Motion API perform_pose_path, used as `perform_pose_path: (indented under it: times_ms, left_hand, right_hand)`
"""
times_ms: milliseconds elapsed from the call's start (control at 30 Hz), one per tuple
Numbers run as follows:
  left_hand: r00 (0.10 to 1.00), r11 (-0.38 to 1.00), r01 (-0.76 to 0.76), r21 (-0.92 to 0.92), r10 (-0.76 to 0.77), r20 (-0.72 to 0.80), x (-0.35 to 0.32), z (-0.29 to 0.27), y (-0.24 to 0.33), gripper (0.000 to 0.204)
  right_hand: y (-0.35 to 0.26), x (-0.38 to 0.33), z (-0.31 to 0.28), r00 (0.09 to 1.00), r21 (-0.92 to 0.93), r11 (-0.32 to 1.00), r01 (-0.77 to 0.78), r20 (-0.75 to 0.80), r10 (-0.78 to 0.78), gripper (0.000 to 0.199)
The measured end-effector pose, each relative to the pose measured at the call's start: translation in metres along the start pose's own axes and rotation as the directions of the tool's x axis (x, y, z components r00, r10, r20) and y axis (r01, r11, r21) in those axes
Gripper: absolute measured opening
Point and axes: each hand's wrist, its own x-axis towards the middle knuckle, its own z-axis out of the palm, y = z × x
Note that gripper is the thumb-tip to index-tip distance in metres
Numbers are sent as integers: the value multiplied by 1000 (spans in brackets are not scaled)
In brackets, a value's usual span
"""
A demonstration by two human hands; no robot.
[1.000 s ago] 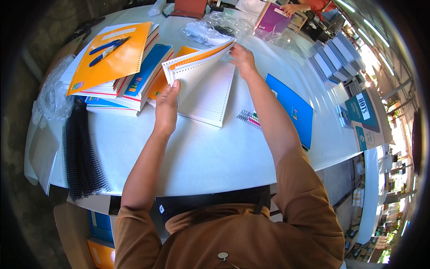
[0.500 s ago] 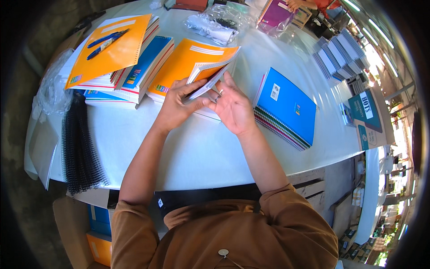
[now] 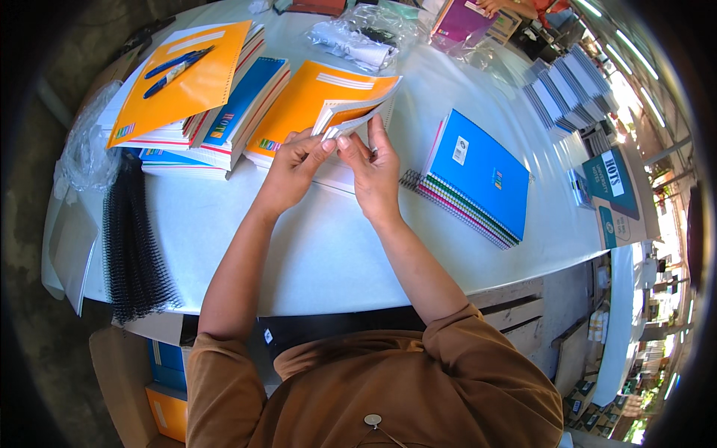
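Observation:
An orange-covered notebook (image 3: 310, 97), its edge perforated and no coil visible on it, lies on a stack in front of me. Its near right corner is lifted and curled back, so white page edges and the orange inner side show. My left hand (image 3: 293, 168) is closed on the lower edge of that lifted corner. Close beside it, my right hand (image 3: 373, 173) pinches the same corner between thumb and fingers, with the index finger raised behind the pages. A pile of blue spiral notebooks (image 3: 478, 179) stands just right of my right hand.
Left of the stack are more notebook piles, one topped by an orange cover (image 3: 187, 89) with blue pens (image 3: 175, 71). Black spiral coils (image 3: 134, 239) hang near the left edge. Clear plastic wrap (image 3: 366, 37) lies at the back; another person's hand (image 3: 489, 7) holds a purple notebook (image 3: 457, 26).
My right hand has gone from spread, palm showing, to pinching the curled corner. My left thumb has shifted up against the page edges.

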Motion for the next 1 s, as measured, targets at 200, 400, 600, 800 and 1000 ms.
perform_pose_path:
  times_ms: [200, 400, 600, 800, 1000]
  left_hand:
    - [1000, 1000, 8, 7, -8, 7, -1, 0, 4, 30]
    - [1000, 1000, -15, 2, 15, 7, -1, 3, 6, 31]
    - [1000, 1000, -21, 18, 21, 6, -1, 3, 2, 29]
    - [1000, 1000, 23, 0, -23, 12, -2, 5, 5, 29]
    - [998, 999, 27, -22, -28, -53, 0, 7, -1, 28]
  right_hand:
    - [1, 0, -4, 999, -36, 999, 35, 11, -35, 87]
    - [0, -3, -6, 999, -65, 996, 54, 8, -53, 83]
    - [1, -5, -7, 998, -53, 997, 56, 15, -55, 82]
    - [5, -6, -12, 999, -71, 997, 42, 34, -40, 82]
    - [4, -9, -16, 995, -73, 997, 25, 100, -18, 78]
